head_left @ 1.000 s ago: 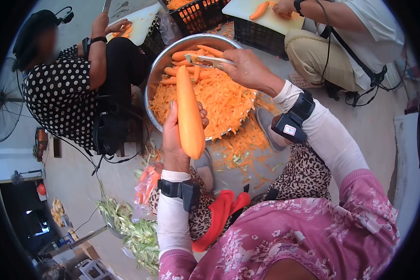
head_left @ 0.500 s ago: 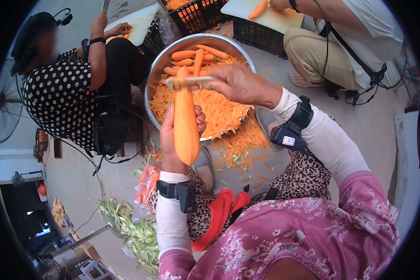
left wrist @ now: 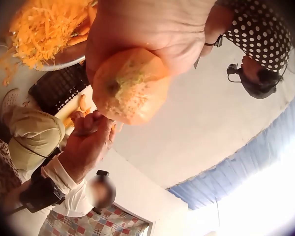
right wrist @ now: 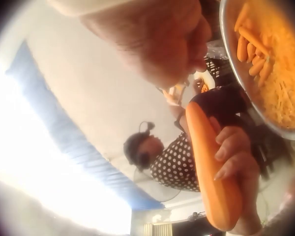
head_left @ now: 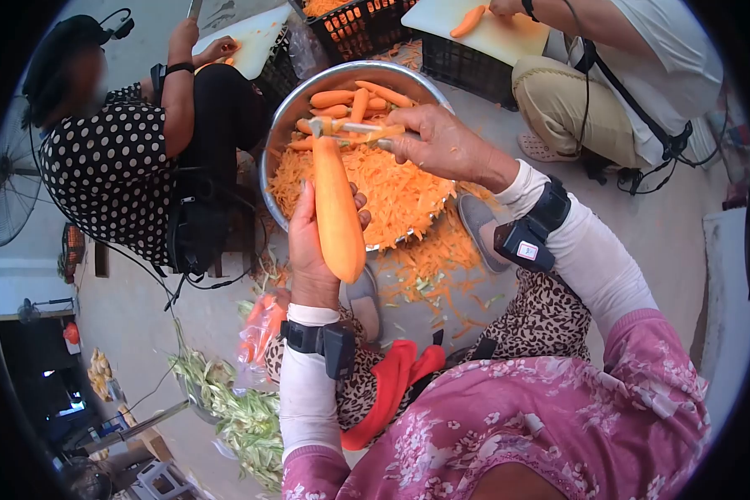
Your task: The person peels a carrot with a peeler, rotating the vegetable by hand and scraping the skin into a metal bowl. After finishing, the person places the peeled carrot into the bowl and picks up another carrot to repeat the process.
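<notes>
My left hand [head_left: 307,254] grips a large peeled-looking carrot [head_left: 339,221], thick end toward me and narrow tip pointing away. In the left wrist view the carrot's blunt stem end [left wrist: 130,86] faces the camera. My right hand [head_left: 458,148] holds a peeler [head_left: 346,127] by its handle, its head right at the carrot's tip. An orange strip lies along the peeler near my fingers. Below both hands stands a round metal basin [head_left: 268,158] with whole carrots [head_left: 333,98] and a heap of orange peelings [head_left: 392,192]. In the right wrist view, my curled fingers hide the peeler's handle.
Two people crouch beyond the basin, at cutting boards [head_left: 425,17] on black crates [head_left: 467,71]. Peelings [head_left: 421,267] litter the floor by my feet. A bag of carrots [head_left: 262,329] and a pile of pale green leaves [head_left: 250,417] lie to my left.
The peeler came toward me onto the carrot's upper part, then moved back to its tip. The carrot's thick end swung slightly left and back right, staying in my left hand.
</notes>
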Tool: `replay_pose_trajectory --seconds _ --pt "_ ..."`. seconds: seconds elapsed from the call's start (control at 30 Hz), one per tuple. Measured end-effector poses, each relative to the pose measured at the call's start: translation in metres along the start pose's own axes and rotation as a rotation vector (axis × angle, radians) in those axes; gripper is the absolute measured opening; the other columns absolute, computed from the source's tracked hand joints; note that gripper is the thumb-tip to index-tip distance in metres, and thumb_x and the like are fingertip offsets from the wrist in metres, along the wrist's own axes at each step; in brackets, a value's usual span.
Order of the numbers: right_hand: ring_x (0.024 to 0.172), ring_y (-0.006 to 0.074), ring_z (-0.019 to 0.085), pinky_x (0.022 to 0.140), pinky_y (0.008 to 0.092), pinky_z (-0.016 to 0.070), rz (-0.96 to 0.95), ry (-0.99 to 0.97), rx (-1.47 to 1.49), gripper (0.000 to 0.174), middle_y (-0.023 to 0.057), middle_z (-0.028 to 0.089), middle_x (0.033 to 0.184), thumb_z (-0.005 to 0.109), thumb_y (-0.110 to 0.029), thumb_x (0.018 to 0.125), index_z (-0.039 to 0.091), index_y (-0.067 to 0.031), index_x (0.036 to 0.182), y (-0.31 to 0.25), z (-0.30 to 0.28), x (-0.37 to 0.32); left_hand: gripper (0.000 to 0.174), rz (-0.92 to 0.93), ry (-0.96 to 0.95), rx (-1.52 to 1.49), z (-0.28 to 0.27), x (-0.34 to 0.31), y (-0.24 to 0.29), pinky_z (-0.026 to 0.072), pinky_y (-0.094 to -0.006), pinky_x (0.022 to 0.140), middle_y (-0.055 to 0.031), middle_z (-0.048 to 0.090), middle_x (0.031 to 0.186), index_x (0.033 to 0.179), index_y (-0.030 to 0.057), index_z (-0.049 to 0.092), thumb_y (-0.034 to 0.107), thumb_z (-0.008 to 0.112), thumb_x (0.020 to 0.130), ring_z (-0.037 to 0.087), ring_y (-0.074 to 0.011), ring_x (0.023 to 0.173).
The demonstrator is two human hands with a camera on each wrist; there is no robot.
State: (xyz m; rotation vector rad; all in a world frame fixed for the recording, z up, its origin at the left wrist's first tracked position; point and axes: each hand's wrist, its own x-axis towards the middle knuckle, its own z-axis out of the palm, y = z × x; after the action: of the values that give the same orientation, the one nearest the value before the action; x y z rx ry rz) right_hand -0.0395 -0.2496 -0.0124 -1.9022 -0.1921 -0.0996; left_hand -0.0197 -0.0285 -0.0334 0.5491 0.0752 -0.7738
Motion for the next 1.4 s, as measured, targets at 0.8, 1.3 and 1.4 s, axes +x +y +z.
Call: replay_pose_trajectory --seconds 0.8,1.3,1.4 --pt "0.063 0.0199 0.059 0.060 0.0327 0.0465 0.154 0.119 -0.225 0.018 0.0092 0.060 0.068 0.059 -0.018 0.086 0.061 -0.0005 0.085 0.005 -0.013 0.010 0.048 0.018 0.004 0.098 0.001 0.000 -0.003 0.0453 -0.0342 0.068 -0.0142 0.051 0.097 0.118 -0.0007 0.046 0.042 0.040 0.096 0.048 -0.0232 0.083" --pt "0.065 0.0241 0.055 0.062 0.0322 0.0451 -0.091 0.240 -0.513 0.023 0.0157 0.057 0.072 0.062 -0.020 0.083 0.059 0.0009 0.093 0.031 -0.005 0.008 0.043 -0.013 -0.019 0.013 0.001 -0.002 -0.002 0.0442 -0.0342 0.071 -0.0135 0.050 0.095 0.114 -0.0008 0.049 0.038 0.044 0.095 0.048 -0.0224 0.084" --pt "0.066 0.0199 0.056 0.062 0.0310 0.0453 0.047 0.258 -0.448 0.022 0.0121 0.058 0.071 0.062 -0.020 0.084 0.059 0.0012 0.091 0.020 -0.010 0.010 0.043 -0.006 -0.001 0.022 0.000 0.000 -0.001 0.0443 -0.0352 0.072 -0.0138 0.051 0.096 0.114 -0.0010 0.049 0.037 0.044 0.096 0.049 -0.0226 0.084"
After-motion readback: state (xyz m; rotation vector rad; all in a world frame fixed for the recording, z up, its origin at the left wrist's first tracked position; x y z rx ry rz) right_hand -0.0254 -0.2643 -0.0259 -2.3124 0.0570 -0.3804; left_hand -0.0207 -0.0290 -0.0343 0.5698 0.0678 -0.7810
